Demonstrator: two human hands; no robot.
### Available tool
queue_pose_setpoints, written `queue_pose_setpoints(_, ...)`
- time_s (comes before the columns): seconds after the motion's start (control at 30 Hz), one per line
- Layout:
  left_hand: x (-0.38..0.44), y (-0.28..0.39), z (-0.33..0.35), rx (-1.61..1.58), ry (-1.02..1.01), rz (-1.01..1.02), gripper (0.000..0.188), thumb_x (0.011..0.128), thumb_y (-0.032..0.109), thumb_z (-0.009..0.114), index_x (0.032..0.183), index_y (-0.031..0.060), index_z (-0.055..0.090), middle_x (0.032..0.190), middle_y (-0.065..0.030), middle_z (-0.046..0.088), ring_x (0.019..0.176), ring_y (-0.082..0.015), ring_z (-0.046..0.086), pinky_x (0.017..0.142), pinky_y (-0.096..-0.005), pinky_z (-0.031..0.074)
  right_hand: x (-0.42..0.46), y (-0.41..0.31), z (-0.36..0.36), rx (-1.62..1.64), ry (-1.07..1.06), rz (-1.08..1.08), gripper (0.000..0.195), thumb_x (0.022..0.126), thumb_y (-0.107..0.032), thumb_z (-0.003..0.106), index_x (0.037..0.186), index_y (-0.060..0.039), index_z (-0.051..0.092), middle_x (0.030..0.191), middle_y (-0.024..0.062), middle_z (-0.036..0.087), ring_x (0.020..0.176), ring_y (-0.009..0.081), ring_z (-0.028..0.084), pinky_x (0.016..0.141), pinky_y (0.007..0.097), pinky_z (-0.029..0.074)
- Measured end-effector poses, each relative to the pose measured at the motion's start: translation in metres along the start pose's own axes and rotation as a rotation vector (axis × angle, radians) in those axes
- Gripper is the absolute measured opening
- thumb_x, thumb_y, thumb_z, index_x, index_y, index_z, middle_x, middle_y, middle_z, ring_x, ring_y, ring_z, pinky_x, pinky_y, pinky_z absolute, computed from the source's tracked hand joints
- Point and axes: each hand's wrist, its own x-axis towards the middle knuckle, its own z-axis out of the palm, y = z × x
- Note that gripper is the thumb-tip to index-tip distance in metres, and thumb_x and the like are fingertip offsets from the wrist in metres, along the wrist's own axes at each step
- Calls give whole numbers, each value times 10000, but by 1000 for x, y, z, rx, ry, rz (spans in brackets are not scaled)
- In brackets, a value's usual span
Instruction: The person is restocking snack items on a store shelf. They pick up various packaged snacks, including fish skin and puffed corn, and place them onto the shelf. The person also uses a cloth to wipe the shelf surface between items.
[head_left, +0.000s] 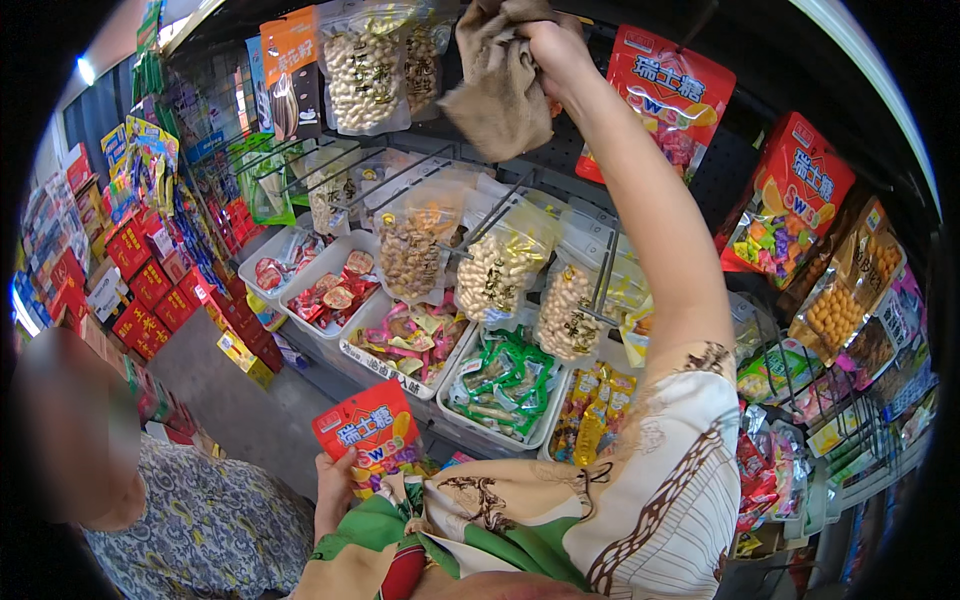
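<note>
My right hand (559, 56) is raised high with the arm stretched out, gripping a crumpled brown cloth (499, 82) against the dark pegboard of a snack rack. Beside that cloth hang a red candy pouch (664, 97) on the right and a clear bag of pale nuts (364, 79) on the left. Down low, near my chest, my left hand (335, 480) holds another red candy pouch (375, 435) by its lower left edge. Bags of peanuts (491, 277) dangle from metal hooks between the two hands.
White plastic bins (405, 379) of wrapped snacks stand in a row under the metal hooks (487, 225). A person in a patterned top (202, 517) is close on my left. Red boxes (142, 285) are stacked farther left. More pouches (787, 202) hang at right.
</note>
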Motion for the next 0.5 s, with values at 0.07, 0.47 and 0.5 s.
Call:
queue_pose_setpoints(0.07,2,-5,-5,4,0,3,139,823,23,551,937,-56,557,862,-141,639,715,-224,641,623,-369,541,19,9,-4,331,170,69,221,769,-55,497,981,-27,554,864,133,612,753,245,600,700,326,495)
queue_pose_setpoints(0.47,-19,3,-6,-84,23,44,112,832,4,533,918,-57,573,861,-135,642,732,-215,641,654,-347,537,22,45,43,-230,-78,232,130,731,-11,541,820,-30,634,811,77,623,694,166,603,573,284,473)
queue_pose_setpoints(0.5,-18,5,-8,-74,36,33,114,832,4,532,920,-59,571,862,-136,642,735,-218,641,660,-352,536,26,48,22,-218,-312,35,147,741,-7,538,843,-28,641,825,49,629,719,148,600,571,275,465)
